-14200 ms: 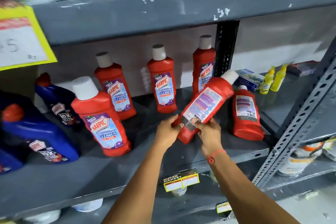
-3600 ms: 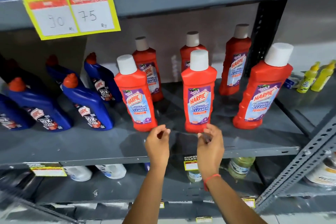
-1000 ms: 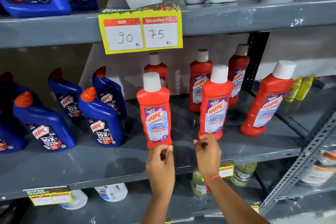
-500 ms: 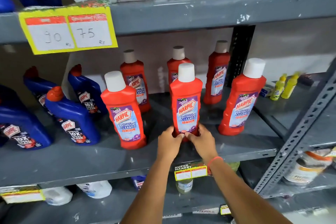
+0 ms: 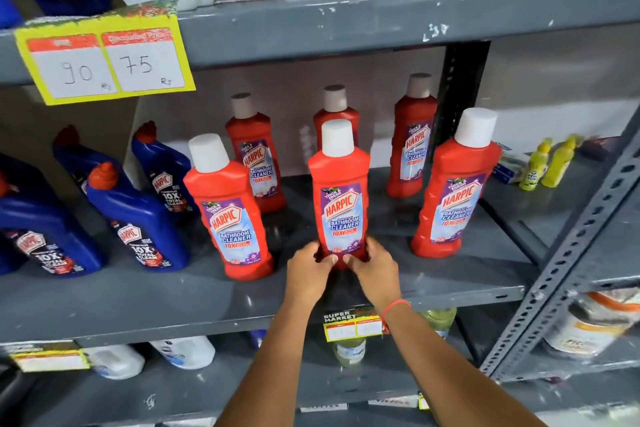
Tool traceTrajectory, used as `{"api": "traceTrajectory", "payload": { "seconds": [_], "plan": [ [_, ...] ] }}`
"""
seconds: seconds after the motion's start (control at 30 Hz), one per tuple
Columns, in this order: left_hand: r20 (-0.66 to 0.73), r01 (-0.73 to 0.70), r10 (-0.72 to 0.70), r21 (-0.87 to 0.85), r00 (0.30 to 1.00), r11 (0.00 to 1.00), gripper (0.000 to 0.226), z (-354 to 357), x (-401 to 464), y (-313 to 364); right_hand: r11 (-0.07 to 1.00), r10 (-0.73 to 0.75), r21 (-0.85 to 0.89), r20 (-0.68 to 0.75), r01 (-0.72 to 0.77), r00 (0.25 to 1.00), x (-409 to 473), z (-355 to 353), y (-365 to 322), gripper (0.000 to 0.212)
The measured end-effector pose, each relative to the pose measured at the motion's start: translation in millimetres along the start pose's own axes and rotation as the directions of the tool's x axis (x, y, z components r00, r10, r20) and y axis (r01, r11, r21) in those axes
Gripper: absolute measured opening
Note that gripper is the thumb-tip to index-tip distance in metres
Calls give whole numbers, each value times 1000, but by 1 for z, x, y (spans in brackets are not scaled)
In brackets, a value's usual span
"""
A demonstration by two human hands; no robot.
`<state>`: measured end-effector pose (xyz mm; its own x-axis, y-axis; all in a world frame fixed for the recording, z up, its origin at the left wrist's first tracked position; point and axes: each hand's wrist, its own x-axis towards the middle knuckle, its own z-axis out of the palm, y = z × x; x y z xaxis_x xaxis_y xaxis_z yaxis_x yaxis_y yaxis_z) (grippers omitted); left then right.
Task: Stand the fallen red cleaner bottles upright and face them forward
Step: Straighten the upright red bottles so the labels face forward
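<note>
Several red Harpic cleaner bottles with white caps stand upright on the grey middle shelf (image 5: 450,281), labels facing me. The front middle bottle (image 5: 340,198) is held at its base by both hands: my left hand (image 5: 309,269) on its left side, my right hand (image 5: 374,270) on its right. A front left bottle (image 5: 228,211) and a front right bottle (image 5: 453,191) flank it. Three more red bottles stand behind: one at the back left (image 5: 256,163), one at the back middle (image 5: 335,107) partly hidden, one at the back right (image 5: 412,146).
Blue Harpic bottles (image 5: 138,218) crowd the shelf's left part. Two small yellow bottles (image 5: 550,163) stand at the far right. A yellow price tag (image 5: 104,59) hangs from the upper shelf. A perforated grey upright (image 5: 571,253) slants at the right. Lower shelves hold pale bottles.
Both hands stay on the base of the front middle bottle, closing a little tighter around it. The view has shifted slightly; the bottles stand as before.
</note>
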<state>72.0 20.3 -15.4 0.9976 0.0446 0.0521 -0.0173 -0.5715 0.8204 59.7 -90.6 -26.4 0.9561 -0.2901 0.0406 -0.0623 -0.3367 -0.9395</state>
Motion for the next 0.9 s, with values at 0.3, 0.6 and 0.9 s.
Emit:
{"api": "traceTrajectory", "payload": {
  "seconds": [0.3, 0.6, 0.9],
  "plan": [
    [-410, -95, -3, -220, 912, 971, 50, 43, -61, 30, 996, 21, 85, -502, 25, 865, -11, -64, 38, 27],
    [85, -80, 85, -65, 993, 995, 51, 113, -34, 84, 974, 212, 130, -226, -186, 951, 24, -134, 56, 67],
    [95, -69, 78, -87, 992, 994, 33, 126, -28, 85, 979, 109, 185, -119, -86, 987, 37, -131, 62, 42]
  ]
}}
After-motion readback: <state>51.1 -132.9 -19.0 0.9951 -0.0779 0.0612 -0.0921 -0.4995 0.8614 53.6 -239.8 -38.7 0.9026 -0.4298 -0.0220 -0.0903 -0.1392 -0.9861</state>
